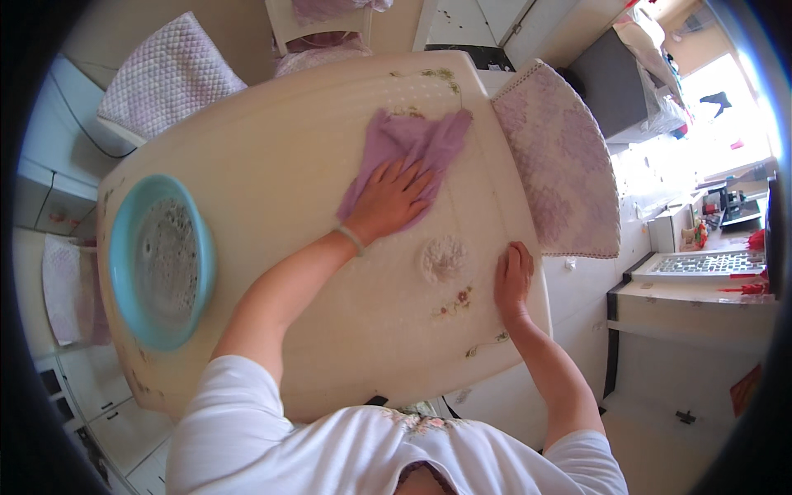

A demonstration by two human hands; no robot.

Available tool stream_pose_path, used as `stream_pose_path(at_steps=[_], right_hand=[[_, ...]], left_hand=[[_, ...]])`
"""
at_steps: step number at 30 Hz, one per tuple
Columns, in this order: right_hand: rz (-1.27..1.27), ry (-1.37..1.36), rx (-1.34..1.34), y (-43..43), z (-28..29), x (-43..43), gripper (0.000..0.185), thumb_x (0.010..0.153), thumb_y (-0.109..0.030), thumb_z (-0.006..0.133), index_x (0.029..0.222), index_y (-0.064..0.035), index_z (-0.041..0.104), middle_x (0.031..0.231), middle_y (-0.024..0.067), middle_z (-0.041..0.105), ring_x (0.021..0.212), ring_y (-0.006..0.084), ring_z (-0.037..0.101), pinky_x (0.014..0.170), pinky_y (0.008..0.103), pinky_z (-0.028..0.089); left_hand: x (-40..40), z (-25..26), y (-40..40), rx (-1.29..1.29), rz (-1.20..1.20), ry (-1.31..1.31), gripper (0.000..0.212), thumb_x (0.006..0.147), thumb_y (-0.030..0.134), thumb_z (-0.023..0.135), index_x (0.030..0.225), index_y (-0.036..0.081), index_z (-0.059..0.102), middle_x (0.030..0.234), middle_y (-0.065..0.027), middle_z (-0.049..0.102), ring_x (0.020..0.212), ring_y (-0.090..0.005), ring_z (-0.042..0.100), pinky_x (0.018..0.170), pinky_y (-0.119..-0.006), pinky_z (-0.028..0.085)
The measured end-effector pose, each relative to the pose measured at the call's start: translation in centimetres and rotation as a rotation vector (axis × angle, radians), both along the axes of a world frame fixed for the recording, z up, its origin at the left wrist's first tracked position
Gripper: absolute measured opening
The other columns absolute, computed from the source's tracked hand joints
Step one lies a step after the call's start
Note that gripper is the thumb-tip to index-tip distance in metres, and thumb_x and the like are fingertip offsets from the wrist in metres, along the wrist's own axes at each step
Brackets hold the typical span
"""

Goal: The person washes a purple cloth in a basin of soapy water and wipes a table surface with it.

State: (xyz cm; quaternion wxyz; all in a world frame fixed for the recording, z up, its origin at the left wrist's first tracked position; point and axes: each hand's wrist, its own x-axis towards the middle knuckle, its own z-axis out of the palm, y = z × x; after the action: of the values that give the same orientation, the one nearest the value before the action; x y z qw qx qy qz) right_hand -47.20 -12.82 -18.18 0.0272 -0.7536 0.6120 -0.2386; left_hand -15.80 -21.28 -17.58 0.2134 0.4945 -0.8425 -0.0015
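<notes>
My left hand [391, 199] lies palm down on a crumpled purple cloth [405, 139], its fingers spread over the fabric. The cloth rests on a cream, glossy tabletop [297, 167] with printed flowers and vines, toward its far right part. Near the right edge of the table, my right hand [513, 278] rests on its side, fingers together and loosely bent, with nothing visible in it. Between and below the hands is a round whitish patch [444, 258]; whether it is an object or a reflection is unclear. A light blue plastic basin [207, 260] of greyish, sudsy water stands at the left end.
Chairs with quilted, lilac-patterned covers surround the table: one at the right [557, 167], one at the upper left [170, 77], another at the far left [62, 291]. A white chair [318, 28] is at the top. White cabinets [93, 377] stand lower left.
</notes>
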Motion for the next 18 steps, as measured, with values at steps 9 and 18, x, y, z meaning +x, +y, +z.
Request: stream_pose_path(at_steps=[9,18], right_hand=[[0.24,-0.576,0.139,2.2,6.5,12.4,0.025,0.091,0.002,0.054,0.114,-0.0041,0.062,0.124,0.0169,0.059,0.116,0.0338,0.057,0.097,0.0372,0.047],[0.416,-0.225,0.053,-3.1,-0.1,34.2,0.046,0.097,-0.032,0.053,0.136,-0.0099,0.054,0.143,0.0274,0.043,0.132,0.0454,0.04,0.107,0.0548,0.033]], left_hand=[[6.8,1.0,20.9,0.241,0.425,-0.096,0.057,0.095,0.04,0.055,0.143,0.012,0.046,0.148,-0.0135,0.04,0.139,-0.0346,0.032,0.112,-0.053,0.023],[11.4,0.4,11.4,0.193,0.643,0.01,0.059,0.094,0.035,0.05,0.146,0.009,0.041,0.151,-0.0145,0.037,0.143,-0.0354,0.026,0.113,-0.056,0.019]])
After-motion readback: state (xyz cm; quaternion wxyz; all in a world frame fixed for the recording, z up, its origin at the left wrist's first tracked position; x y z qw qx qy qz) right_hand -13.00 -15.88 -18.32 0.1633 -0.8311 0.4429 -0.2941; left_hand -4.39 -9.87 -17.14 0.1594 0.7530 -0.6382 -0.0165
